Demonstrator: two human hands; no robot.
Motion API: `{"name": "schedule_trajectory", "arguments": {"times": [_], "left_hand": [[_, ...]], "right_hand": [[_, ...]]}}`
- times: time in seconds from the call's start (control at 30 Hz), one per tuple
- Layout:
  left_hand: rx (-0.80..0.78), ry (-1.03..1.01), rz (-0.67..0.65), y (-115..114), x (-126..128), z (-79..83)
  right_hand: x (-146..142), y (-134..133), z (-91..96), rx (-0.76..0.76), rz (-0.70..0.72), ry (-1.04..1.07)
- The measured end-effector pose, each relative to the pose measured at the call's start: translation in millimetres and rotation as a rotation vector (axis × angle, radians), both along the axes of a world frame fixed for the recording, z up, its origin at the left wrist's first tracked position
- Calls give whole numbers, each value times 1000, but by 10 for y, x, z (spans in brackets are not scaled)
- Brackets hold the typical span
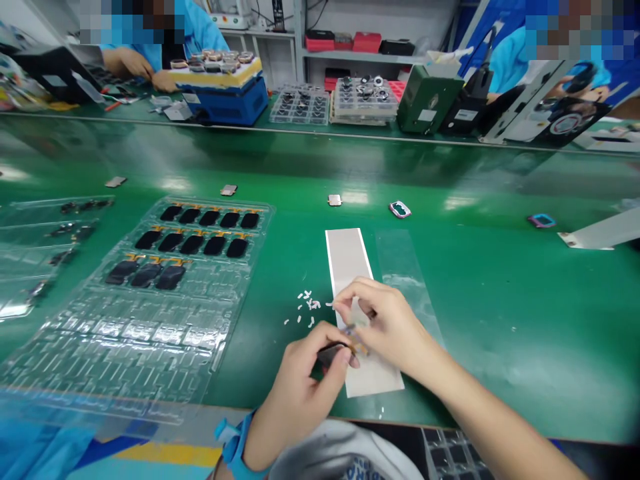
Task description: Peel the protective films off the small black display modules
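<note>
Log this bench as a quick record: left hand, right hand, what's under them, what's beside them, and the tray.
Left hand: pinches a small dark component; blue wrist strap on the wrist.
Right hand: fingers at the same component.
Under hands: pale backing strip on green bench mat.
Beside: white scraps; clear film.
Tray: clear plastic tray holding dark modules.

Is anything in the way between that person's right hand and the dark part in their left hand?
Nothing visible: the right hand sits close beside the dark part held in the left hand, next to its orange ribbon.
</note>
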State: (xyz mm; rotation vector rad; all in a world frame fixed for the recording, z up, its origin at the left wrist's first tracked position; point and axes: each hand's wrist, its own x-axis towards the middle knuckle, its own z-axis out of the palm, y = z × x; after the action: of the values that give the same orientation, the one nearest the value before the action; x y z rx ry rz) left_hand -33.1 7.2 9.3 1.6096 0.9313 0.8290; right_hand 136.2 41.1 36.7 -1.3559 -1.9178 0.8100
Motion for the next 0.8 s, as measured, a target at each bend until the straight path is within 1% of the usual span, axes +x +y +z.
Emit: {"name": "schedule_trajectory", "arguments": {"times": [0.03,0.1,0.17,0.23,0.37,0.47,0.57,0.63,0.73,0.8], "left_hand": [[-9,9,-59,-5,6,10],[-17,26,-152,-20,13,26],[-33,34,-202,-36,11,32],[-63,27,-209,-47,1,30],[-127,-10,-130,-57,-19,11],[-167,-120,-65,-62,-8,-7],[-207,-272,75,-56,14,-24],[-224,-306,137,-48,24,-33],[-245,-272,146,-47,28,-54],[-255,-253,140,-57,25,-70]], "right_hand": [[-12,79,-8,-50,17,-23],[-57,217,-45,-105,37,-66],[-107,309,-94,-120,50,-84],[-139,353,-134,-129,72,-77],[-110,341,-159,-182,118,2],[-28,271,-130,-233,98,95],[56,148,-91,-419,62,327],[87,52,-78,-548,67,512],[81,-70,-76,-619,86,695],[59,-117,-71,-641,92,751]]}}
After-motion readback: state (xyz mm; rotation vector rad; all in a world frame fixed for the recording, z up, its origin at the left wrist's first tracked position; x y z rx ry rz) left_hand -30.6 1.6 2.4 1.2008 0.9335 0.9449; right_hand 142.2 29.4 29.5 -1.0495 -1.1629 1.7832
